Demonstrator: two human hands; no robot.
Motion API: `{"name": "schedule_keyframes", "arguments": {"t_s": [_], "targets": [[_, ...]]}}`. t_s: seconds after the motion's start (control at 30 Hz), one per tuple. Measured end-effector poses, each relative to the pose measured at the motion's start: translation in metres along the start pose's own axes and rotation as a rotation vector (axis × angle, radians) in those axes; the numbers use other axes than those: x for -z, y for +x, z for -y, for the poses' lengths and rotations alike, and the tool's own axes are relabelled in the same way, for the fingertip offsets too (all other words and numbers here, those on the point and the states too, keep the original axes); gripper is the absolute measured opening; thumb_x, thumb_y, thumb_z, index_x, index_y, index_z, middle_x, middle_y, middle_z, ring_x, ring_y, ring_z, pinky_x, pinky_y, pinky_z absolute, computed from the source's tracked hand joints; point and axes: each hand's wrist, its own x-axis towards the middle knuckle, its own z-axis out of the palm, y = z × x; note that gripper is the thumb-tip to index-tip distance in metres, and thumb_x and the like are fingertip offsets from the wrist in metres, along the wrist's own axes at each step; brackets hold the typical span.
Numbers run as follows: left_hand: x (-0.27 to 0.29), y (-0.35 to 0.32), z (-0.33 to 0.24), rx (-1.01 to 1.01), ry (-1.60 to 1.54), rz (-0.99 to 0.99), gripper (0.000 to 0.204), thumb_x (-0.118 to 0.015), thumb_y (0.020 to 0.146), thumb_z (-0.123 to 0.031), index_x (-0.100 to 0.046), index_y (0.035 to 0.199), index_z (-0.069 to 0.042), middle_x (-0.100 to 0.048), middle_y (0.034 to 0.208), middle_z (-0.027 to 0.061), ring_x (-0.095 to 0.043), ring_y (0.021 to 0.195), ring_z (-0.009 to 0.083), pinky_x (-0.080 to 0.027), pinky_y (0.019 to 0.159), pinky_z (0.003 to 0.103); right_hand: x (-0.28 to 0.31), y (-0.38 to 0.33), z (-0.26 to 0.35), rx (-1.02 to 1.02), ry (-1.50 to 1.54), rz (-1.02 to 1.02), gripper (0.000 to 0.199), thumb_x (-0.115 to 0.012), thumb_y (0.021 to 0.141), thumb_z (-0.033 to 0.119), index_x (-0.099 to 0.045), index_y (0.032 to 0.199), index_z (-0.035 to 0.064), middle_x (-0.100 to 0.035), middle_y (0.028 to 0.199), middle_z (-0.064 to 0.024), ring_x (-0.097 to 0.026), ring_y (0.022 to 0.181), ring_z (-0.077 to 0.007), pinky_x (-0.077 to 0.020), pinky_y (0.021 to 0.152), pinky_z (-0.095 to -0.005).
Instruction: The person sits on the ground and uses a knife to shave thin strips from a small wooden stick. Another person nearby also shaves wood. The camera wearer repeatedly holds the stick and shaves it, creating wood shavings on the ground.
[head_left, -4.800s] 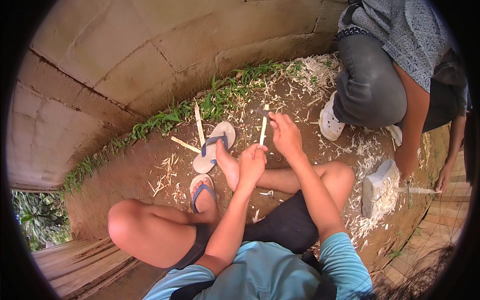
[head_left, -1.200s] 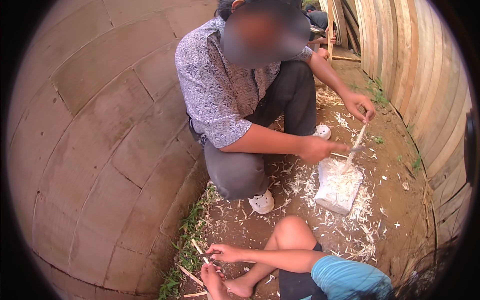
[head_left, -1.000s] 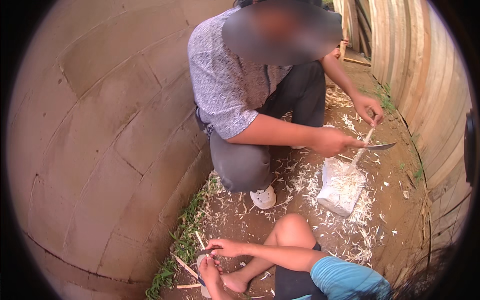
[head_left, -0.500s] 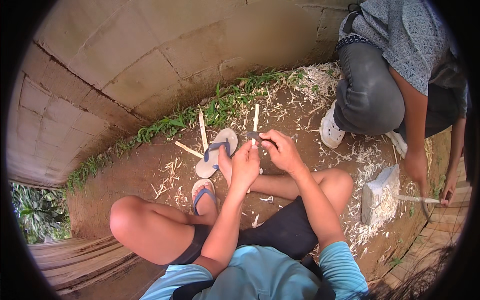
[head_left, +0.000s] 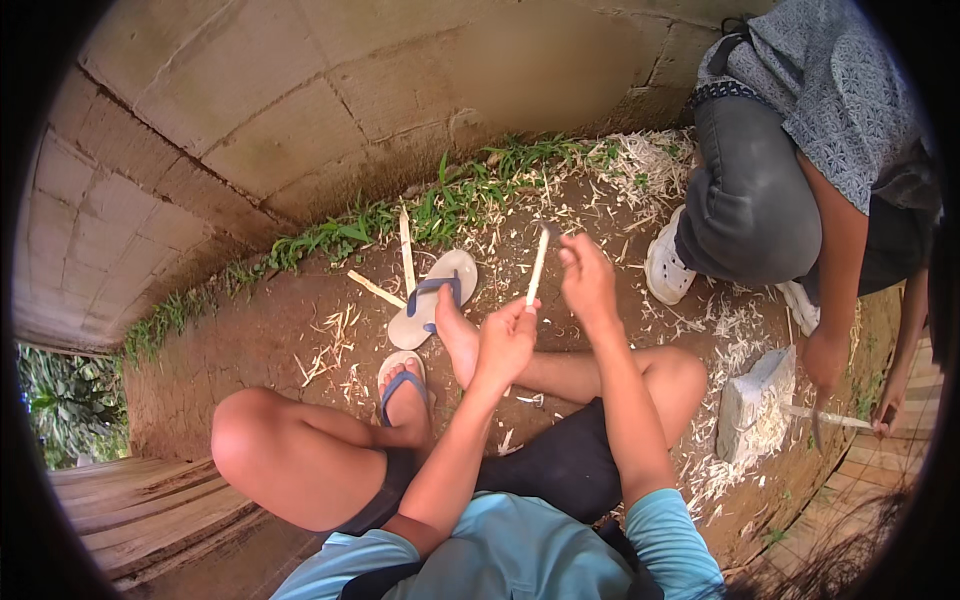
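My left hand [head_left: 506,342] is closed around the near end of a pale wooden stick [head_left: 537,270] that points up and away from me. In my right hand [head_left: 588,282] I grip a small knife, its dark blade [head_left: 550,229] lying against the stick's far tip. The knife's handle is mostly hidden by my fingers. Beyond my bare foot, a loose flip-flop [head_left: 458,266] with a blue strap lies on the dirt, and another flip-flop [head_left: 404,388] is on my other foot.
Two cut wood pieces, one upright-looking strip [head_left: 406,250] and one slanted strip [head_left: 376,289], lie by the loose flip-flop. At right a person [head_left: 755,190] crouches, working a stick [head_left: 828,415] with a blade beside a pale block [head_left: 757,405]. Shavings [head_left: 640,170] litter the ground below a wall [head_left: 300,120].
My right hand and the knife have moved away from me along the stick to its far tip. More of the stick now shows beyond my left hand. The other person's blade has shifted too.
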Motion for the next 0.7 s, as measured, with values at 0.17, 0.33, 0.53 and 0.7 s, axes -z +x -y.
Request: {"name": "schedule_keyframes", "arguments": {"t_s": [0.17,0.33,0.53,0.7], "targets": [[0.011,-0.002,-0.062,0.103,-0.057,-0.075,0.025,-0.046,0.101,-0.019,-0.062,0.111,-0.003,-0.051,0.062,-0.0044,-0.042,0.047,0.0032,-0.037,0.046,0.018,0.035,0.01,-0.007,0.017,0.073,0.012,0.016,-0.057,0.091,0.008,-0.06,0.106,0.0034,-0.065,0.095,-0.0167,-0.063,0.084,-0.0347,-0.049,0.074,-0.0384],[0.028,0.019,-0.03,0.216,-0.205,-0.143,0.025,-0.044,0.1,-0.02,-0.06,0.113,-0.005,-0.051,0.07,-0.0034,-0.045,0.051,0.0035,-0.035,0.042,0.017,0.025,-0.029,0.034,0.07,0.112,0.34,0.018,-0.057,0.09,0.01,-0.062,0.106,0.0046,-0.063,0.092,-0.0149,-0.063,0.081,-0.0335,-0.0492,0.071,-0.0385],[0.018,0.008,-0.043,0.034,0.116,-0.144,0.022,-0.044,0.093,-0.016,-0.06,0.081,-0.009,-0.052,0.059,-0.0025,-0.051,0.057,0.0092,-0.041,0.089,0.036,0.015,-0.031,0.038,0.145,0.176,0.349,0.017,-0.057,0.09,0.01,-0.063,0.105,0.0055,-0.061,0.091,-0.0142,-0.062,0.08,-0.0346,-0.0492,0.068,-0.0409],[0.02,0.009,-0.03,-0.182,0.39,-0.231,0.029,-0.044,0.093,-0.018,-0.053,0.067,-0.01,-0.053,0.056,-0.0021,-0.052,0.057,0.015,-0.015,0.114,0.044,0.011,-0.035,0.045,0.201,0.057,0.264,0.016,-0.058,0.088,0.009,-0.064,0.103,0.0079,-0.061,0.087,-0.0115,-0.062,0.074,-0.0341,-0.0497,0.062,-0.0418]]}}
